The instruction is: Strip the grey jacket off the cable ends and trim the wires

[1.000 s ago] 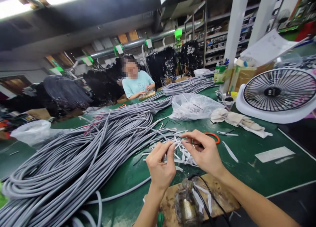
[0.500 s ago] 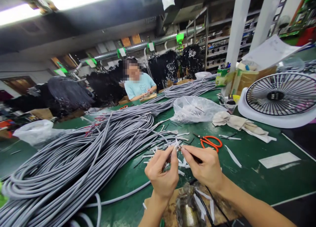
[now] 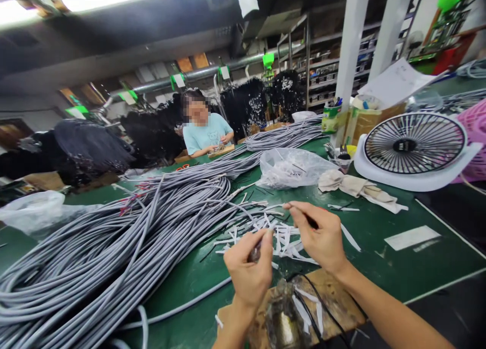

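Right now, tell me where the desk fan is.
Head view, far right: the desk fan sits on the green table, just beyond the crumpled cloth.

**Both hands raised, fingertips pinched**

My left hand [image 3: 248,273] is up in front of me with its back toward me. Its thumb and forefinger press together at the top, and the other fingers are curled in. My right hand [image 3: 322,236] sits just beside it, a little higher and farther out, with fingertips pinched and pointing left. My bare right forearm [image 3: 391,316] comes in from the lower right, and my left forearm [image 3: 232,329] from straight below.
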### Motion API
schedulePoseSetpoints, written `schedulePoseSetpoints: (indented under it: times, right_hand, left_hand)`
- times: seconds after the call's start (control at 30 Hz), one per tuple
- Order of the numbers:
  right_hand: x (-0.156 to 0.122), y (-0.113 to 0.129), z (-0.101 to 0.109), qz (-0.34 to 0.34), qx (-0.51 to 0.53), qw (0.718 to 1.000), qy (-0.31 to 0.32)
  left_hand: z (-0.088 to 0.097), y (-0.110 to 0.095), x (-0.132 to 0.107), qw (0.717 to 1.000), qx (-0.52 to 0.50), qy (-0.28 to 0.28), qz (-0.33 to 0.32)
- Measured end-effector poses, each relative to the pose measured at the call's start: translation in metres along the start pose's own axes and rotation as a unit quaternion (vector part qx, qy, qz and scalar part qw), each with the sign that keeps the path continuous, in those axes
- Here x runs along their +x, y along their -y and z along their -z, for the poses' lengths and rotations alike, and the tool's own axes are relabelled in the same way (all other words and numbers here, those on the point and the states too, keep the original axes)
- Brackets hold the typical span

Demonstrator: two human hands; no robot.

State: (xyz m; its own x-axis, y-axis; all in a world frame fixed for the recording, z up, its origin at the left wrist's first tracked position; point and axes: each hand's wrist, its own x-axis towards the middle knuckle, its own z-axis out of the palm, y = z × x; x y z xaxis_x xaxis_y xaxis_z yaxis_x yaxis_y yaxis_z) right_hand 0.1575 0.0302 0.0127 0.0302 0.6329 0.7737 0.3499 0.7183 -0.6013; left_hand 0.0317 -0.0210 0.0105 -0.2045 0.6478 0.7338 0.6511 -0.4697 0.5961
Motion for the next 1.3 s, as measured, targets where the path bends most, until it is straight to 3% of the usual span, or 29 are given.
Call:
schedulePoseSetpoints:
  times: [0.1, 0.17, 0.3, 0.37, 0.43, 0.5, 0.6, 0.7, 0.77, 0.83, 0.87, 0.93, 1.0, 1.03, 1.1, 1.2, 1.3]
  right_hand:
    - [0.000, 0.001, 0.000, 0.100, 0.005, 0.994, 0.039]
    - [-0.001, 0.001, -0.001, 0.140, -0.014, 0.989, 0.049]
    - [-0.001, -0.001, 0.001, 0.155, -0.010, 0.986, 0.065]
    - [0.002, -0.003, 0.004, 0.099, 0.027, 0.987, 0.120]
    - [0.006, -0.004, 0.007, -0.009, 0.081, 0.974, 0.211]
    - [0.011, -0.005, 0.010, -0.112, 0.145, 0.940, 0.288]
    - [0.014, -0.006, 0.009, -0.192, 0.239, 0.893, 0.330]
    - [0.013, -0.008, 0.006, -0.273, 0.337, 0.837, 0.333]
    - [0.011, -0.007, 0.002, -0.338, 0.398, 0.787, 0.329]
    - [0.008, -0.005, -0.001, -0.362, 0.427, 0.766, 0.316]
    - [0.006, -0.003, -0.001, -0.347, 0.420, 0.781, 0.305]
    - [0.004, 0.002, 0.001, -0.271, 0.357, 0.852, 0.271]
    - [0.004, 0.005, 0.006, -0.172, 0.256, 0.923, 0.231]
    - [0.005, 0.004, 0.008, -0.138, 0.211, 0.944, 0.213]
    - [0.009, 0.000, 0.012, -0.126, 0.166, 0.959, 0.192]
    - [0.017, -0.010, 0.013, -0.184, 0.192, 0.945, 0.189]
    - [0.021, -0.015, 0.012, -0.203, 0.220, 0.927, 0.226]
  left_hand:
    - [0.007, 0.003, 0.007, 0.994, -0.056, 0.020, 0.092]
    - [0.011, 0.004, 0.010, 0.989, -0.078, 0.055, 0.114]
    - [0.016, 0.008, 0.012, 0.992, -0.039, 0.099, 0.061]
    - [0.019, 0.009, 0.014, 0.992, -0.005, 0.127, 0.005]
    - [0.022, 0.011, 0.017, 0.985, 0.002, 0.169, -0.041]
    - [0.024, 0.012, 0.019, 0.977, -0.013, 0.204, -0.056]
    - [0.024, 0.013, 0.021, 0.974, -0.047, 0.219, -0.038]
    - [0.019, 0.012, 0.018, 0.976, -0.095, 0.194, -0.018]
    - [0.013, 0.012, 0.013, 0.981, -0.125, 0.148, 0.004]
    - [0.005, 0.012, 0.008, 0.986, -0.136, 0.085, 0.043]
    - [0.002, 0.012, 0.005, 0.988, -0.133, 0.055, 0.062]
    - [-0.004, 0.012, 0.002, 0.991, -0.105, 0.018, 0.078]
    - [-0.007, 0.012, 0.002, 0.995, -0.074, 0.034, 0.055]
    - [-0.008, 0.012, 0.002, 0.995, -0.067, 0.065, 0.037]
    - [-0.007, 0.011, 0.004, 0.986, -0.077, 0.150, 0.010]
    - [-0.002, 0.013, 0.007, 0.965, -0.118, 0.233, 0.029]
    - [0.002, 0.017, 0.010, 0.964, -0.164, 0.174, 0.116]
